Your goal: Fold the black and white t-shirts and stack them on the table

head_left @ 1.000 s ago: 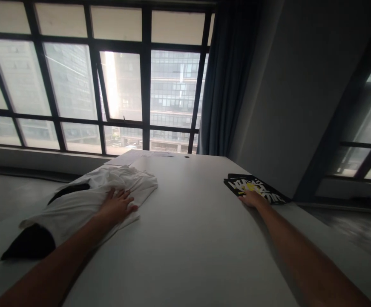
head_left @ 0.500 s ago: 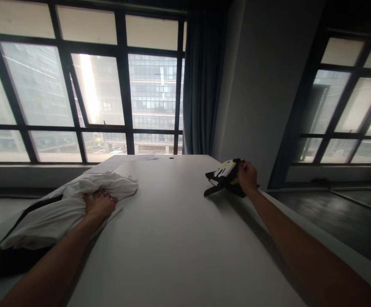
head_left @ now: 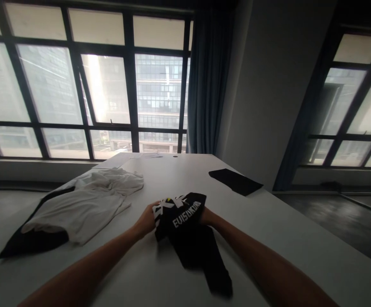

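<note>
Hands: 2, both at the near middle of the table [head_left: 169, 181].
Left hand [head_left: 146, 221]: 1, closed on the left edge of the printed black cloth; fingertips partly hidden.
Right hand [head_left: 208, 216]: 1, gripping the right side of that cloth; fingers mostly behind it, exact finger spread cannot be told.
Printed black cloth [head_left: 193, 243]: 1, bunched between the hands, white lettering and a small yellow patch on its upper part; 1 narrow end hangs toward the near right.
Plain black cloth [head_left: 235, 181]: 1, lying flat at the right edge of the table, well apart from the hands.
White cloth [head_left: 92, 196]: 1, spread and wrinkled on the left of the table.
Dark fabric [head_left: 41, 243]: shows along the left and near edges of the white cloth; number of pieces cannot be told.
Papers [head_left: 151, 155]: far left of the table, count unclear.
Round hole [head_left: 175, 156]: 1, far end.
Blue curtain [head_left: 207, 85]: 1, beyond the far end.
</note>
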Tool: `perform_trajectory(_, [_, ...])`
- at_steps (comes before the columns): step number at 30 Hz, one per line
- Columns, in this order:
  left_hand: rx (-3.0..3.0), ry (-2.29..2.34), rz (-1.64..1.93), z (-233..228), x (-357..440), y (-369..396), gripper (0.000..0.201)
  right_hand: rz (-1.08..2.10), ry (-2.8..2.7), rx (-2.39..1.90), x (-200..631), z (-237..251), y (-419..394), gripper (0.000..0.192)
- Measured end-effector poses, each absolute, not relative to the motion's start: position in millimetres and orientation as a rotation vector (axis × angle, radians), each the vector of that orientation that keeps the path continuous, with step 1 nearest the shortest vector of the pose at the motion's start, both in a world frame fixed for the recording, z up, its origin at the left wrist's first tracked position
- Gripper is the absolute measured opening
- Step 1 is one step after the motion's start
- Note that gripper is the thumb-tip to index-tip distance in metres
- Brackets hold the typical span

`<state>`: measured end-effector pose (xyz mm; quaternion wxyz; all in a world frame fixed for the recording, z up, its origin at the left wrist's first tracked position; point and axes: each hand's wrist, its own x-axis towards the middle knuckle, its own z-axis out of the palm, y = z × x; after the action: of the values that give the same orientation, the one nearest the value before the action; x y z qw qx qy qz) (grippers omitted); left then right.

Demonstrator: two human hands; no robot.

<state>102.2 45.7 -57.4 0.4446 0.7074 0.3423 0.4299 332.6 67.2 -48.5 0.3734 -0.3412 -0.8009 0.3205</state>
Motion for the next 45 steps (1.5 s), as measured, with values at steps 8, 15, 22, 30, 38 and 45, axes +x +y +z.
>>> perform_trajectory(8, [1.098,1.196,0.877,-41,71,69,0.055,0.638,-1.769,-1.588,350,-30,84,0.037])
perform_trajectory(15, [2.149,1.338,1.03,-52,93,40,0.041,1.059,-1.776,-1.292,351,-40,64,0.057])
perform_trajectory(22, [2.442,1.174,0.867,-52,109,25,0.015,1.249,-1.694,-1.062,345,-35,62,0.05])
perform_trajectory(30, [1.813,1.27,1.628,-27,41,75,0.015,0.899,-1.523,-1.64,419,-19,83,0.04])
perform_trajectory(38, [2.068,1.508,1.53,-39,31,81,0.047,0.409,-2.144,-1.72,413,-24,71,0.06])
perform_trajectory(45, [2.633,1.154,0.457,-55,66,46,0.08,0.736,-2.427,-1.184,363,-30,54,0.075])
